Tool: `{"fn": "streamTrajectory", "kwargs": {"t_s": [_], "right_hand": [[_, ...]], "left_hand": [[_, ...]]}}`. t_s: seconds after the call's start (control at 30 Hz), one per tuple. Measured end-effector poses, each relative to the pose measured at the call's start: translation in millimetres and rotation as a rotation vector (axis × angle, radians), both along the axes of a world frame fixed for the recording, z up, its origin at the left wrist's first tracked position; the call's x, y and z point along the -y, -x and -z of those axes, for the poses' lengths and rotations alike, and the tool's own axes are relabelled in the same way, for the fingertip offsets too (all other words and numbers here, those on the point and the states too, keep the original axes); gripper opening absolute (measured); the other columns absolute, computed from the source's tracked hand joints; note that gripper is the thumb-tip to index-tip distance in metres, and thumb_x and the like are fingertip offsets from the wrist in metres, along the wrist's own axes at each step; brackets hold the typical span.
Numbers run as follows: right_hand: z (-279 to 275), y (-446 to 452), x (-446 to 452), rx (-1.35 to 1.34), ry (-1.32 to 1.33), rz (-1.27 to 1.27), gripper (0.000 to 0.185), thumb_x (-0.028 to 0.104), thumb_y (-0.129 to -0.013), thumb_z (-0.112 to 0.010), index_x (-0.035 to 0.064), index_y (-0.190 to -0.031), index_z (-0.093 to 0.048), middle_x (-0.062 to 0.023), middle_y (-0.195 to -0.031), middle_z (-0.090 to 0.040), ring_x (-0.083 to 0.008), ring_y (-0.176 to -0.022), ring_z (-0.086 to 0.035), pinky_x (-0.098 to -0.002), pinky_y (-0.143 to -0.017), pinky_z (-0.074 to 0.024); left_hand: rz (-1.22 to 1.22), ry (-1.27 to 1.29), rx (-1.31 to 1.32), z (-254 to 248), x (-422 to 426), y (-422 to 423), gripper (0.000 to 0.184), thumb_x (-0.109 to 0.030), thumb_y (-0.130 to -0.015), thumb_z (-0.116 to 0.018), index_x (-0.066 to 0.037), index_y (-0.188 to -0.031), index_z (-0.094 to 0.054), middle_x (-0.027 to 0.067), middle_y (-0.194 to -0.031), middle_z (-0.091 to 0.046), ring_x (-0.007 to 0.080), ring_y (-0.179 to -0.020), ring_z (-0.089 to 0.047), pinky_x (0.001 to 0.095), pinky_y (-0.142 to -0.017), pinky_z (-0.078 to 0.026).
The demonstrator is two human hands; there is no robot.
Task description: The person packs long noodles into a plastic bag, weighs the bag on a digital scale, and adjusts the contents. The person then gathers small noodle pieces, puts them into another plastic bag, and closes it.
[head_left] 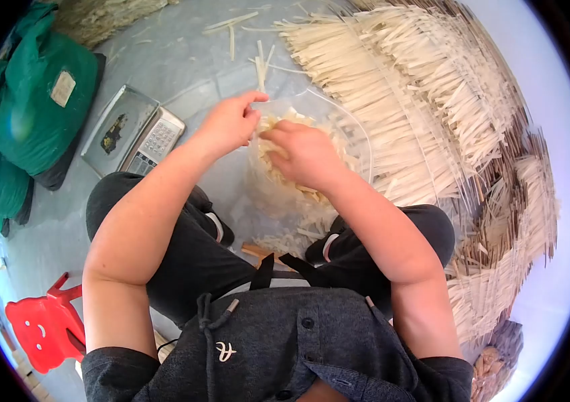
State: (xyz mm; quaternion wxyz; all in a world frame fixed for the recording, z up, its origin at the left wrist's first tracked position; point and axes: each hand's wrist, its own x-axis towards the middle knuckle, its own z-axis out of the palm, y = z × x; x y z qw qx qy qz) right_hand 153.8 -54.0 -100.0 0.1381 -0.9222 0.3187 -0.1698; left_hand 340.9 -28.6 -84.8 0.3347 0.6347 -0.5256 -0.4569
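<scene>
A clear plastic bag (363,137) stands between my feet with its mouth wide. Pale, flat dried strips (330,127) fill it. My left hand (233,122) is at the bag's left rim, fingers curled on the plastic. Over the bag's mouth, my right hand (304,153) rests on the strips, thumb and fingers apart; some fingertips are hard to make out. A few long strips (262,65) lie on the floor just beyond the bag.
Large bundles of pale strips (405,87) spread along the right side. To the left are a scale (156,142), green sacks (40,100) and a red plastic chair (44,333). A wooden piece (258,253) and loose scraps (288,241) lie near my feet.
</scene>
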Motion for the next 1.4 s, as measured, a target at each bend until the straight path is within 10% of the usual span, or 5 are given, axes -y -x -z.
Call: {"fn": "streamTrajectory", "kwargs": {"t_s": [0.37, 0.63, 1.03, 1.23, 1.4], "right_hand": [[18, -17, 12, -0.438, -0.112, -0.140, 0.018, 0.011, -0.074, -0.060, 0.0065, -0.090, -0.067, -0.0115, -0.096, -0.065, -0.0313, -0.095, -0.064, -0.0427, -0.079, -0.0509], [53, -1, 0, -0.179, 0.172, -0.085, 0.053, 0.046, -0.095, -0.043, 0.0154, -0.138, -0.048, -0.0164, -0.151, -0.033, -0.0363, -0.141, -0.028, -0.0614, -0.113, -0.0118], [66, -7, -8, -0.373, 0.073, 0.019, 0.066, 0.055, -0.093, -0.037, 0.0179, -0.148, -0.036, -0.0215, -0.156, -0.018, -0.0346, -0.146, -0.017, -0.0588, -0.115, -0.0012], [6, 45, 8, -0.059, 0.160, 0.217, 0.044, 0.040, -0.090, -0.055, 0.0114, -0.123, -0.061, -0.0159, -0.139, -0.048, -0.0314, -0.129, -0.044, -0.0538, -0.108, -0.0276], [22, 71, 32, 0.004, -0.133, 0.360, 0.025, 0.024, -0.087, -0.058, 0.0078, -0.103, -0.067, -0.0157, -0.105, -0.065, -0.0333, -0.097, -0.062, -0.0433, -0.082, -0.0492]], "left_hand": [[-0.043, 0.016, -0.070, -5, 3, -8, 0.033, -0.011, -0.094, -0.053, -0.010, -0.126, -0.058, 0.0003, -0.078, -0.055, 0.0080, -0.062, -0.053, 0.0240, -0.056, -0.049], [-0.068, 0.014, -0.069, -1, 1, -5, 0.028, -0.011, -0.094, -0.053, -0.010, -0.121, -0.060, 0.0000, -0.076, -0.055, 0.0067, -0.060, -0.052, 0.0223, -0.055, -0.047], [-0.088, 0.119, -0.142, 2, 2, 0, 0.023, -0.014, -0.092, -0.058, -0.007, -0.114, -0.060, 0.0015, -0.075, -0.059, 0.0081, -0.060, -0.055, 0.0236, -0.055, -0.050], [0.167, -0.347, 0.357, -17, -28, 4, 0.047, -0.047, -0.093, -0.057, -0.001, -0.094, -0.063, 0.0066, -0.070, -0.063, 0.0128, -0.055, -0.060, 0.0263, -0.052, -0.051], [0.347, -0.652, -0.044, -3, -35, 27, 0.050, -0.049, -0.093, -0.053, -0.001, -0.090, -0.066, 0.0068, -0.069, -0.064, 0.0128, -0.055, -0.060, 0.0247, -0.053, -0.051]]}}
